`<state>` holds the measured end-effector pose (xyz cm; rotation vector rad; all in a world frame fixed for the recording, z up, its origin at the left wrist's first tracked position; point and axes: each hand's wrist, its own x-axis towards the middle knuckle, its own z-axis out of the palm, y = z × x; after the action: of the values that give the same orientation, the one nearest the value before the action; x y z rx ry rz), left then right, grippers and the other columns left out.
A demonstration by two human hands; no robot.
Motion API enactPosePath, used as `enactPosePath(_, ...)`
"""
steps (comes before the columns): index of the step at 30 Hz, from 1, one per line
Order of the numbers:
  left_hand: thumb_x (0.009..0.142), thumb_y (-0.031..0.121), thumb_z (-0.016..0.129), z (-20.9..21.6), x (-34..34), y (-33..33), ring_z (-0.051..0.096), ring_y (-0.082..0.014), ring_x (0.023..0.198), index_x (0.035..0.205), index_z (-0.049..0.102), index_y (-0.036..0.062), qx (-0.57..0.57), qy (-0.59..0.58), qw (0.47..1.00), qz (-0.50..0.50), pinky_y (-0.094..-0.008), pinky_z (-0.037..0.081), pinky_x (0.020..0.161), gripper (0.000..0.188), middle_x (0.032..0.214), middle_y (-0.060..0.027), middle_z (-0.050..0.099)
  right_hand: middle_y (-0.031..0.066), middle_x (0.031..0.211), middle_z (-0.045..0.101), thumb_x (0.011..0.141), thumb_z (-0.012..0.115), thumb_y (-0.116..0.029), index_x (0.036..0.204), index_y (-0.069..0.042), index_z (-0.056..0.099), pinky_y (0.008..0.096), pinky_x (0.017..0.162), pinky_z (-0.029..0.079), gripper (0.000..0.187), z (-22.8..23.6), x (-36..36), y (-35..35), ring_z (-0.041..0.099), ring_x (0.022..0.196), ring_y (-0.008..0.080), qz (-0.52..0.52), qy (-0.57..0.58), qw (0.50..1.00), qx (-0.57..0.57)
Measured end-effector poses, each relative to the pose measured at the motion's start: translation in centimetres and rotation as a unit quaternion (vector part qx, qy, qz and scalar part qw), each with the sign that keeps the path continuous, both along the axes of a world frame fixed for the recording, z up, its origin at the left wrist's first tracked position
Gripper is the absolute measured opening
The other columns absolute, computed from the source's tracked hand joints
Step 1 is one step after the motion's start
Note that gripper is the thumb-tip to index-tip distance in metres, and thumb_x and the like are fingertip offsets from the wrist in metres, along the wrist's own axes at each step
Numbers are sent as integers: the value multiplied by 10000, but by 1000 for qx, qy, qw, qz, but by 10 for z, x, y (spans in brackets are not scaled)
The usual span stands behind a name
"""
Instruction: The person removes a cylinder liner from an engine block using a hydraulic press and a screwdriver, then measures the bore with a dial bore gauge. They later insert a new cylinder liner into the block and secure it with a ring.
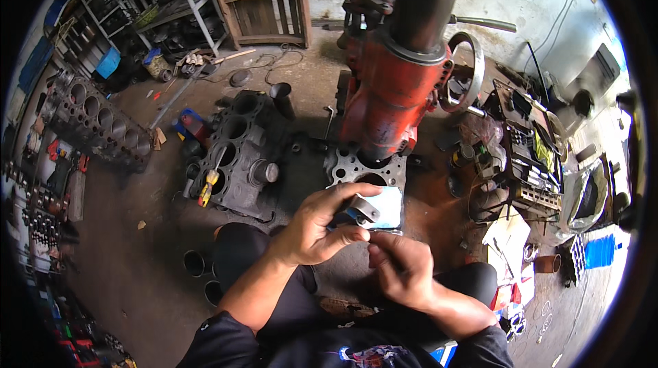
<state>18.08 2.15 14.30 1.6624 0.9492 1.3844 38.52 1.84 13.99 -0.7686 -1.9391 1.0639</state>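
Note:
My left hand (314, 225) is curled around a small curved metal piece (366, 208), thumb and fingers closing on it from the left. Just beyond its fingertips is a flat, pale blue-white thing (388, 207); I cannot tell whether the hand holds this too. Close by on the right, my right hand (404, 268) has its fingers bent in, thumb and forefinger pinched at the near edge of the held piece. What the pinch grips is hidden. Both hands are above the near end of an engine block (340, 164) with round bores, under a red machine (391, 94).
Left of my hands stands another engine block (250, 131), with a yellow-handled screwdriver (208, 188) on it. A longer block (103, 118) lies farther left. A handwheel (474, 70) juts from the red machine. Tools crowd a rack (531, 155) at right. Metal sleeves (195, 263) stand near my knee.

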Motion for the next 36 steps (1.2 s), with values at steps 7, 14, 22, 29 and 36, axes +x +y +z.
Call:
enactPosePath(7, 856, 497, 746, 6, -3, 5, 661, -192, 926, 1265, 601, 9, 46, 26, 999, 3, -320, 511, 813, 654, 1079, -110, 689, 40, 718, 646, 1006, 608, -105, 1076, 36, 684, 230, 589, 482, 175, 3, 4, 1, 590, 634, 79, 18, 11, 988, -150)
enactPosePath(14, 867, 502, 730, 4, -4, 8, 668, -204, 946, 1289, 581, 1, 49, 21, 999, 1, -328, 513, 830, 671, 1106, -127, 689, 49, 725, 644, 1015, 593, -111, 1125, 32, 669, 222, 561, 454, 196, 6, -1, 7, 575, 621, 83, 59, 128, 960, -244)
enactPosePath(22, 987, 540, 505, -13, -4, 27, 569, -145, 735, 1415, 425, -2, -98, -406, 906, -70, -283, 489, 600, 695, 877, -60, 575, 48, 741, 652, 1007, 606, -117, 1158, -19, 676, 200, 487, 363, 193, 7, -5, 14, 472, 533, 51, 47, 178, 891, -416)
enactPosePath(29, 1021, 532, 426, -20, -23, 44, 476, -124, 759, 1396, 455, 25, -90, -593, 797, -71, -247, 437, 576, 632, 908, -21, 515, 29, 813, 590, 1015, 612, -246, 999, 15, 702, 269, 702, 421, 277, -19, -20, 8, 522, 766, 96, 86, -38, 926, -366)
enactPosePath(36, 997, 537, 468, -18, -23, 39, 494, -132, 814, 1528, 326, 95, -70, -548, 831, -68, -256, 481, 595, 706, 962, -13, 514, 46, 842, 615, 991, 646, -205, 975, 10, 685, 276, 727, 422, 219, -19, -19, 5, 537, 796, 107, 64, -9, 949, -309)
